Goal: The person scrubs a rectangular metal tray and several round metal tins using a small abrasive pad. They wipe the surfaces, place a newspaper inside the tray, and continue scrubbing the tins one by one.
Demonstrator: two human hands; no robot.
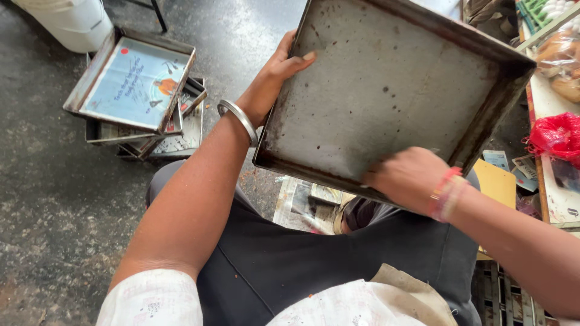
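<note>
A person sits and holds a big metal tray up over their lap. The tray is tilted, with its inside facing the camera. It is grey and has dark spots and rust on it.

The left hand grips the left edge of the tray. The thumb lies on the inside, and the other fingers are behind the tray. A silver bangle sits on that wrist.

The right hand is at the bottom edge of the tray and touches the inside. It looks a bit blurry, so I cannot tell if it is closed on something or just pressing. Pink and yellow thread bands go around that wrist.

On the floor to the left is a pile of more trays. The top one has a blue paper inside with a picture on it. A white tub stands near the pile.

Under the tray, bits of newspaper lie on the floor. To the right is a red net bag on a table, and a yellow sheet lies below it.
</note>
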